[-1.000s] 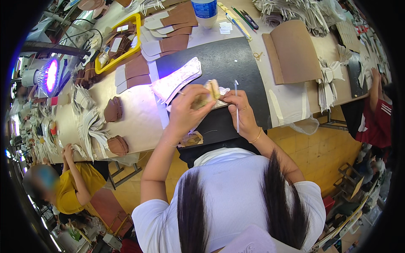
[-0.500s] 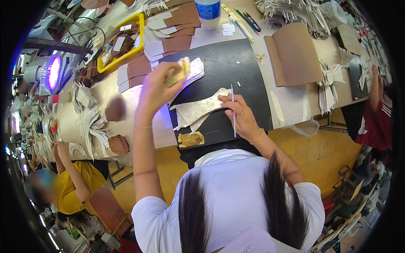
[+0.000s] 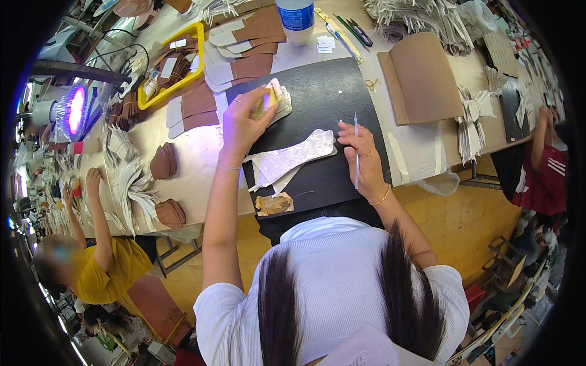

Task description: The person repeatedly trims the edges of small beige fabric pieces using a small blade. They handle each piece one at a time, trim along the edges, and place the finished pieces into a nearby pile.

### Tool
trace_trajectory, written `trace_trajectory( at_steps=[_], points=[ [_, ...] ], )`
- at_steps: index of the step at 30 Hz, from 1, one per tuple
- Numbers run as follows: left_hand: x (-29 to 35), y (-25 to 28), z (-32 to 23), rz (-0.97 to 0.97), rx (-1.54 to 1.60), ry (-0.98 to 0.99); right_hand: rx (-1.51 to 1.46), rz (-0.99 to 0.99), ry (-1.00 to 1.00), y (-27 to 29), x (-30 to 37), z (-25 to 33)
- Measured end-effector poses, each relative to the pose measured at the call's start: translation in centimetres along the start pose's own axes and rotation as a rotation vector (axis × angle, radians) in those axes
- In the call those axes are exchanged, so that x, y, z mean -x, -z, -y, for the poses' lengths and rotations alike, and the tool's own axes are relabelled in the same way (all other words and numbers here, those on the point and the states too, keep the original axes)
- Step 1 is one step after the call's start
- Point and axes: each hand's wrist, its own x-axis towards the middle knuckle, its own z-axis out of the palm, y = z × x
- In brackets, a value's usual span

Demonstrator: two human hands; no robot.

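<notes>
My left hand (image 3: pixel 244 119) is closed around a folded, yellowish-white pad (image 3: pixel 273 99) whose kind I cannot make out. It is over a pale, rounded piece (image 3: pixel 285 107), partly hidden by the hand, on a dark board (image 3: pixel 329 79). Just right of the pale, whitish cut pieces (image 3: pixel 299 154), which overlap at the board's near part, is my right hand (image 3: pixel 368 160). Its fingers are curled around a slim silver pen-like tool (image 3: pixel 356 146), held nearly upright. The right fingertips are apart from the pale pieces.
A tan tape patch (image 3: pixel 274 204) marks the board's near edge. Brown-and-white strips (image 3: pixel 244 49), a yellow basket (image 3: pixel 198 61) and a bottle (image 3: pixel 296 21) stand beyond it. A brown sheet (image 3: pixel 424 79) lies right; a lit lamp (image 3: pixel 74 110) is left. Co-workers sit at both sides.
My right hand has drawn back to the right, off the pale pieces, with the silver tool. My left hand has shifted slightly right, still holding the pad.
</notes>
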Motion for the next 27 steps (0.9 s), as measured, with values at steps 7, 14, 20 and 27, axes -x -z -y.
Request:
trace_trajectory(
  at_steps=[7, 14, 20, 27],
  points=[
    [0.1, -0.3, 0.3, -0.043, -0.095, -0.101, -0.009, 0.009, -0.015, -0.2, 0.1, 0.0],
    [0.1, 0.1, -0.5, -0.04, -0.049, -0.038, -0.019, 0.0, -0.018, 0.0, 0.1, -0.2],
    [1.2, 2.5, -5.5, 0.232, 0.042, 0.078, -0.043, -0.026, -0.062, 0.0, 0.3, -0.8],
    [5.0, -0.5, -8.3, 0.304, 0.057, -0.157, -0.075, -0.027, -0.067, -0.1, 0.2, -0.6]
  ],
)
